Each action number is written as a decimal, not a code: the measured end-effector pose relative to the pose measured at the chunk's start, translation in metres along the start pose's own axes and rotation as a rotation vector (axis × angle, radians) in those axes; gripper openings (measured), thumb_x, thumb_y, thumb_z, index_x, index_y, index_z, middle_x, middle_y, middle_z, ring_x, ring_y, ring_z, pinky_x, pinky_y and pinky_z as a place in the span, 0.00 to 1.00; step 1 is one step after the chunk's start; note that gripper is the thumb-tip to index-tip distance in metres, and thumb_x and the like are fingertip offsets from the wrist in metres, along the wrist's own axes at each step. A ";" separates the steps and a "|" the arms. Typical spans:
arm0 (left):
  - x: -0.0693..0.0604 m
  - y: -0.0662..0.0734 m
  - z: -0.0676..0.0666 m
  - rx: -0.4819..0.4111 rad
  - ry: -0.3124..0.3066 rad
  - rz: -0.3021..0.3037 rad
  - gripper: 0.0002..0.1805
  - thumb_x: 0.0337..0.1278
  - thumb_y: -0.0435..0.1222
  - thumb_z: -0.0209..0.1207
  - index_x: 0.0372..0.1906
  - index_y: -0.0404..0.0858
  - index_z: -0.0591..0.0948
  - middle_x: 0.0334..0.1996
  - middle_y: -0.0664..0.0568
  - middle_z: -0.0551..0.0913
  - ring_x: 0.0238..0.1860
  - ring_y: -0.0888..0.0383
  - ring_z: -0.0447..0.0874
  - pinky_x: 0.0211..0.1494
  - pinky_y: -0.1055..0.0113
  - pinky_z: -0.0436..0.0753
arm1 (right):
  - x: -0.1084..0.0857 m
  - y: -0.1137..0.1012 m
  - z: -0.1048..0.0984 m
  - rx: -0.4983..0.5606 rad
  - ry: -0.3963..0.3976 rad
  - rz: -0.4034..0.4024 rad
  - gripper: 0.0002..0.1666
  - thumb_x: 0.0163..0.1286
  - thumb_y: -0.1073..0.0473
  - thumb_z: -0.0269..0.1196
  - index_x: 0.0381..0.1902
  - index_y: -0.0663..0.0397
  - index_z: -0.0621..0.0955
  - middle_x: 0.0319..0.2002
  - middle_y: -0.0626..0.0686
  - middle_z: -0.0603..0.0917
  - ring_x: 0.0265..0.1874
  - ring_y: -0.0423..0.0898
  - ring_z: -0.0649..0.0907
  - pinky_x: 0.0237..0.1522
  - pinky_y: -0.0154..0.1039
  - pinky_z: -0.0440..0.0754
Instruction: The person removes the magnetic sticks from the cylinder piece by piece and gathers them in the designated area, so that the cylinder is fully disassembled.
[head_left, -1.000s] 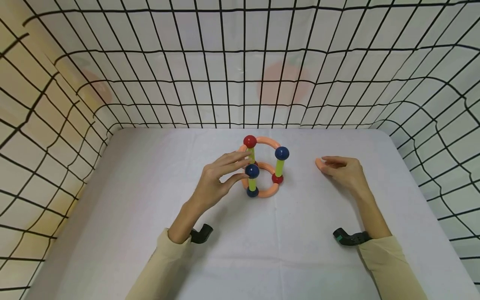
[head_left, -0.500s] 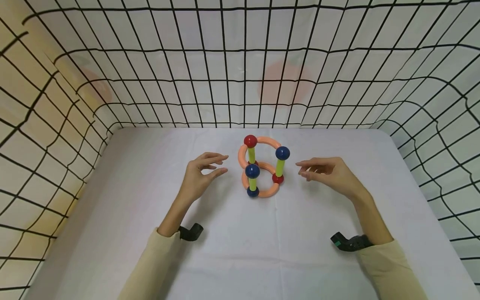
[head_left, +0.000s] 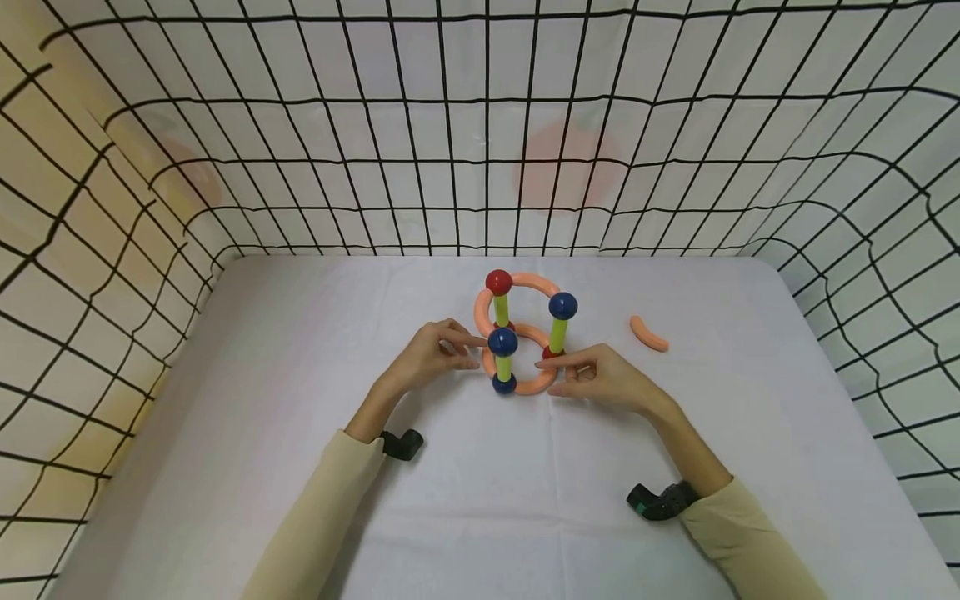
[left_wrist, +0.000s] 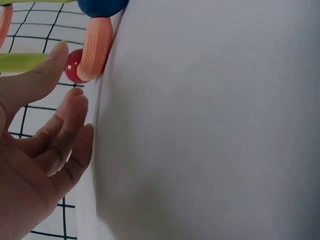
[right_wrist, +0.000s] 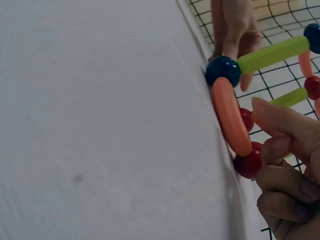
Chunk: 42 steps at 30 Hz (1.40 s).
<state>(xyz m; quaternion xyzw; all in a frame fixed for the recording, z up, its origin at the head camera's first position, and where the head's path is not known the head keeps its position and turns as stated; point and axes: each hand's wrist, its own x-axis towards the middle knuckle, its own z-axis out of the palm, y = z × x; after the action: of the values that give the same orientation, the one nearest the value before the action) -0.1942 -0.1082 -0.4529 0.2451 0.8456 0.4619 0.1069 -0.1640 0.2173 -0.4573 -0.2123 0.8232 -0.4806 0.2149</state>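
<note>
A ball-and-stick toy frame stands mid-table. It has orange curved rods [head_left: 536, 283], upright green rods [head_left: 558, 335], blue balls [head_left: 502, 342] and red balls [head_left: 498, 282]. My left hand [head_left: 435, 354] is at its left side, fingertips close to the lower orange ring. In the left wrist view a gap shows between the thumb [left_wrist: 42, 75] and the bent fingers. My right hand [head_left: 603, 375] reaches the lower right, its fingers over the ring beside a red ball [right_wrist: 248, 161]. Whether either hand touches the frame is unclear. A loose orange curved rod [head_left: 648, 333] lies to the right.
White cloth [head_left: 555, 517] covers the table. Black wire mesh [head_left: 487, 162] walls off the back and both sides. A dark wrist camera [head_left: 402, 445] is strapped to the left wrist, another camera [head_left: 660, 502] to the right.
My right hand released the loose orange curved rod and moved left to the frame's lower right. My left hand drew back from the frame, then returned lower on its left side.
</note>
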 end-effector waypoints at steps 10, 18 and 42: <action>0.015 -0.002 0.003 0.005 -0.022 -0.021 0.13 0.57 0.27 0.71 0.48 0.32 0.90 0.41 0.41 0.87 0.44 0.53 0.81 0.44 0.71 0.79 | 0.007 0.003 0.015 -0.025 0.045 0.036 0.18 0.67 0.58 0.73 0.55 0.50 0.89 0.20 0.45 0.72 0.20 0.39 0.69 0.23 0.29 0.63; 0.018 0.000 0.002 -0.020 -0.083 -0.048 0.12 0.57 0.25 0.71 0.47 0.31 0.90 0.39 0.42 0.86 0.41 0.58 0.81 0.42 0.75 0.80 | 0.008 -0.002 0.020 -0.101 0.117 0.045 0.13 0.67 0.55 0.73 0.49 0.48 0.92 0.27 0.47 0.83 0.27 0.44 0.71 0.26 0.30 0.63; 0.014 0.002 0.011 -0.016 -0.178 -0.012 0.13 0.58 0.26 0.70 0.49 0.33 0.90 0.45 0.44 0.92 0.41 0.62 0.87 0.45 0.76 0.84 | 0.006 0.001 0.013 -0.113 0.079 0.071 0.12 0.70 0.56 0.71 0.50 0.50 0.91 0.32 0.51 0.86 0.27 0.44 0.71 0.26 0.30 0.63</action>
<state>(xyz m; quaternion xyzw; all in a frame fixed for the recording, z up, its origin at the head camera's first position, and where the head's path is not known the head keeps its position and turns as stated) -0.2015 -0.0921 -0.4566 0.2790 0.8306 0.4445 0.1863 -0.1625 0.2055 -0.4651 -0.1755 0.8639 -0.4337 0.1868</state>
